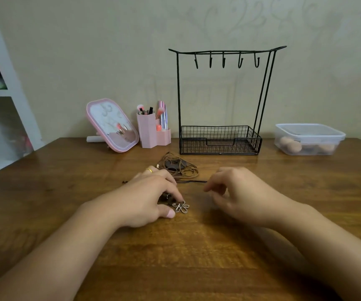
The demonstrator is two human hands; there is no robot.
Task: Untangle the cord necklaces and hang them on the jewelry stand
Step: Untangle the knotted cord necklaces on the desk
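Left hand (151, 196): pinching dark cord by silver flower-shaped metal pendant (181, 207).
Right hand (236, 192): pinching thin black cord (193, 181).
Tangled brown cord necklaces (179, 167): just beyond hands.

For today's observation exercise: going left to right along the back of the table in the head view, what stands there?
Pink-framed tilted mirror → pink plastic brush holder → black wire jewelry stand with hooks and basket → clear lidded plastic container of sponges.

Dim warm indoor light, soft shadows, wide-angle bending at edges, perhaps slightly blurred
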